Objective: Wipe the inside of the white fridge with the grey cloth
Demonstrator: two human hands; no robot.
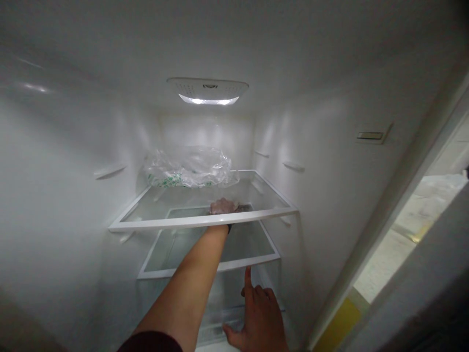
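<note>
One upper shelf (164, 223) hides left hand's (222, 206) grip; right hand (262, 318), empty, touches lower shelf (154, 273).

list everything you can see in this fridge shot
upper shelf: 1, clear glass with white trim, mid-height
lower shelf: 1, clear glass with white trim, just below the upper one
bag: 1, clear plastic with green print, crumpled at the back of the upper shelf
light: 1, white, lit, on the ceiling
rails: at least 3, white, on the side walls
plate: 1, grey, on the right wall near the door
dark thing: 1, grey-black, under the upper shelf near its front, too blurred to name
left hand: 1, bare, dark red sleeve, reached in between the shelves beside the dark thing, grip unclear through the glass
right hand: 1, bare, open, index finger up at the lower shelf's front edge
</note>
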